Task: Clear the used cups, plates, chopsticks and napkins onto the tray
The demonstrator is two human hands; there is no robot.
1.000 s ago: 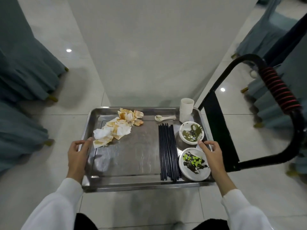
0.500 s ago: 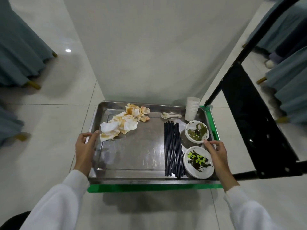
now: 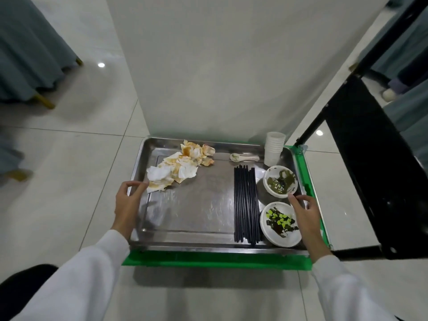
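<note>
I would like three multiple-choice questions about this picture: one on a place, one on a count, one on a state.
1. Where is the stack of cups on the tray?
A. far right corner
B. near left corner
C. middle

2. How many plates hold leftovers?
A. one
B. two
C. four

3. What is the left hand doing?
A. hanging free
B. lifting the chopsticks
C. gripping the tray's rim

Key: 1 A, the cups stand behind the far plate. 2 B, far plate and near plate. 3 C, fingers curl over the left rim.
</note>
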